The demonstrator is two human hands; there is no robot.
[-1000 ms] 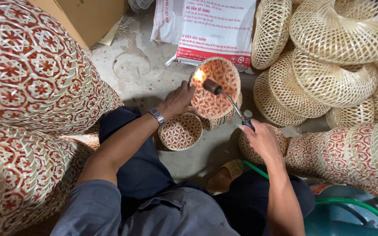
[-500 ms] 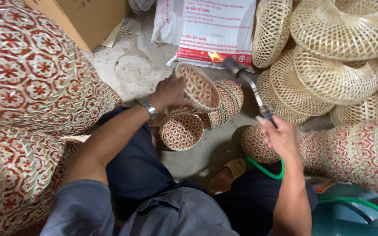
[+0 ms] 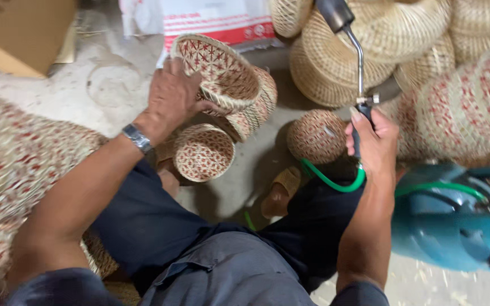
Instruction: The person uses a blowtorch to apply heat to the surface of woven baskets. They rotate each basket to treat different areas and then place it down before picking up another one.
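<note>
The small woven basket (image 3: 222, 71), red-patterned, sits at centre far, tilted on its side with its open mouth facing right and up. The left hand (image 3: 171, 102) is clamped on its near rim, fingers closed around the weave. The right hand (image 3: 372, 139) is closed around the grip of a gas torch (image 3: 353, 51), whose metal neck rises to a dark nozzle at the far edge; the nozzle stands well apart from the held basket, and no flame shows. A green hose (image 3: 336, 181) runs from the grip toward the blue gas cylinder (image 3: 449, 221) at near right.

Judgement: singeing work of this kind calls for the basket to be turned steadily and the torch kept moving, fingers kept off the heated side.

Another small basket (image 3: 202, 153) lies mouth-down below the held one. Plain bamboo baskets (image 3: 370, 39) are stacked far right.
</note>
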